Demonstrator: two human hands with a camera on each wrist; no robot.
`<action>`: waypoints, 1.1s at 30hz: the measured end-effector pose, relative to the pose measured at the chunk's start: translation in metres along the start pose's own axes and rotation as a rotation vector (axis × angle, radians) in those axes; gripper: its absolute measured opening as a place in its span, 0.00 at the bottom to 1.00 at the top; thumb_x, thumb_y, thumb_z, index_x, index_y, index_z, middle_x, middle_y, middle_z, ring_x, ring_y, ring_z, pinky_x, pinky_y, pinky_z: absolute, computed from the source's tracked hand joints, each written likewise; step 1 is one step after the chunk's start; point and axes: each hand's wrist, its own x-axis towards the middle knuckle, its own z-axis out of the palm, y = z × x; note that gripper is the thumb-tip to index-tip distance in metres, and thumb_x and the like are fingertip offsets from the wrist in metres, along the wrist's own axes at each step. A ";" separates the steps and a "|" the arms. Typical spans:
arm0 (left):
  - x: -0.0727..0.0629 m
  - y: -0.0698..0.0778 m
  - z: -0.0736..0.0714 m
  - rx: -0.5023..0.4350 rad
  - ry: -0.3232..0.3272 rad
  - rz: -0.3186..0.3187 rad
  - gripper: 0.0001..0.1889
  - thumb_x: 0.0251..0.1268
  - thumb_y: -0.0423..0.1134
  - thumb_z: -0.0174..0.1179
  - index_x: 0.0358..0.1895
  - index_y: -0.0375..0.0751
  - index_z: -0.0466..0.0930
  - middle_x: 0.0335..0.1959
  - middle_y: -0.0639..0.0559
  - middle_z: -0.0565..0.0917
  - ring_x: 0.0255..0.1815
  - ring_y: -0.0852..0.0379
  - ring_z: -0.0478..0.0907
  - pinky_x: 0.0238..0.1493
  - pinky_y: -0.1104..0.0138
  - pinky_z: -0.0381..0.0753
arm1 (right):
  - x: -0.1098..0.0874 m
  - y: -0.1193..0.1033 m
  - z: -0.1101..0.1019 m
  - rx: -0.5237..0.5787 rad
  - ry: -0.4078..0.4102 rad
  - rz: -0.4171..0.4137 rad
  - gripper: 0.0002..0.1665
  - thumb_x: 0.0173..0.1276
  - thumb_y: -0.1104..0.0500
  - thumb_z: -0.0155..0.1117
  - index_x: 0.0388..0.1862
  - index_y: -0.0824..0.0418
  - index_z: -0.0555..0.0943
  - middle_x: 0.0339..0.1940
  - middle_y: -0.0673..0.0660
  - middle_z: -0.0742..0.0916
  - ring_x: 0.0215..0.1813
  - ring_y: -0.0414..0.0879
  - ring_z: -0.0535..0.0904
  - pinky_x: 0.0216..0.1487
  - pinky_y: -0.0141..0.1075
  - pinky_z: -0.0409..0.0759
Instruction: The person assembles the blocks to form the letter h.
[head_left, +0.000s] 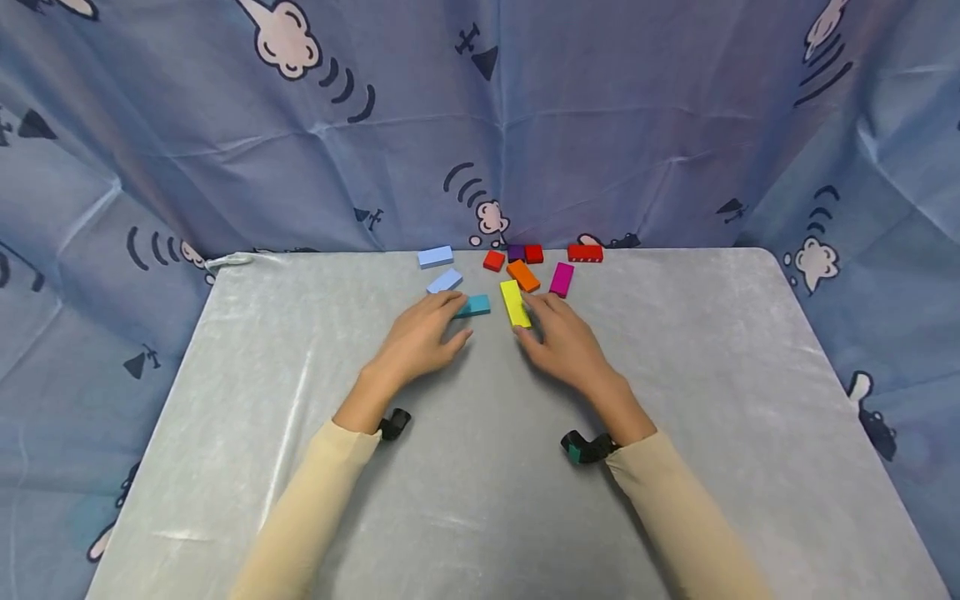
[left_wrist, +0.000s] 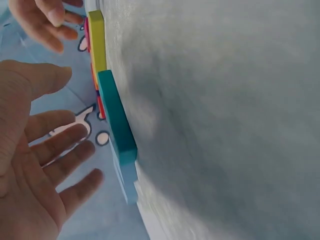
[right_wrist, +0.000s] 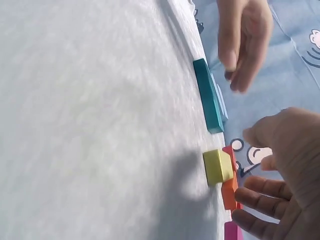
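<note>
A teal block (head_left: 474, 306) lies on the table just beyond the fingers of my left hand (head_left: 423, 333), which partly covers its left end in the head view. In the left wrist view that hand's fingers are spread and relaxed, apart from the teal block (left_wrist: 117, 117). My right hand (head_left: 562, 337) hovers beside a long yellow block (head_left: 514, 303), thumb and fingertips at its right side. The right wrist view shows its fingers loosely extended above the yellow block (right_wrist: 218, 167), with nothing held.
Behind are two light blue blocks (head_left: 435, 257), an orange block (head_left: 523, 275), a magenta block (head_left: 561, 279), a purple block (head_left: 516, 252) and several red blocks (head_left: 585, 253). A patterned blue curtain (head_left: 405, 150) borders the far edge of the grey cloth-covered table (head_left: 480, 500).
</note>
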 end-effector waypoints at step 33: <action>0.016 0.000 0.013 0.070 -0.047 0.032 0.25 0.78 0.45 0.62 0.72 0.37 0.78 0.68 0.43 0.81 0.68 0.44 0.80 0.69 0.51 0.82 | 0.041 0.002 0.007 -0.083 -0.279 -0.087 0.42 0.77 0.49 0.64 0.82 0.68 0.65 0.86 0.64 0.66 0.87 0.61 0.60 0.88 0.58 0.59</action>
